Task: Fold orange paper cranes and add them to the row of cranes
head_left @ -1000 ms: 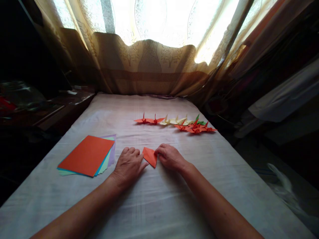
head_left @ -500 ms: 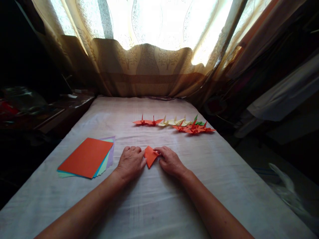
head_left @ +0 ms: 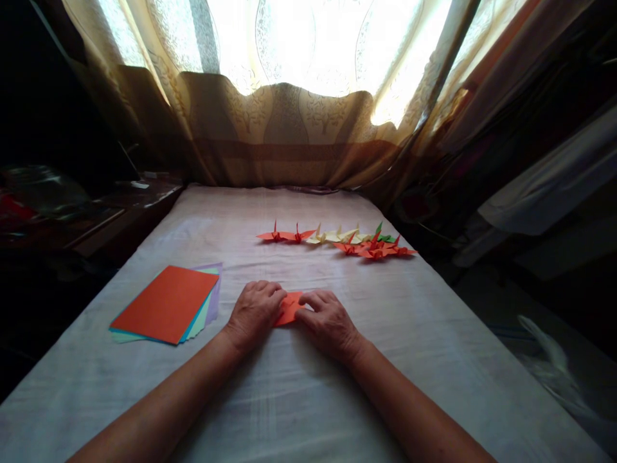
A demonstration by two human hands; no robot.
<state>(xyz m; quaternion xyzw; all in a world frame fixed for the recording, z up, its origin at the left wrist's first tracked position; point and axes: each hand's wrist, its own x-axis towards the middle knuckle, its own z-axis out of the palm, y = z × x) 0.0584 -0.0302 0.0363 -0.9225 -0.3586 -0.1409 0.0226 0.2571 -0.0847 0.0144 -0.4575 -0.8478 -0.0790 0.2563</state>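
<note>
Mid-fold: left hand and right hand press the orange paper flat on the table; creasing comes next.

White cloth-covered table, stack of coloured paper sheets at left, row of folded paper cranes farther back, orange folded paper at centre.

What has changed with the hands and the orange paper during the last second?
The left hand and right hand moved closer together and now press on the folded orange paper, covering more of it; it lies flatter on the cloth. The paper stack and the row of cranes stayed as they were.
</note>
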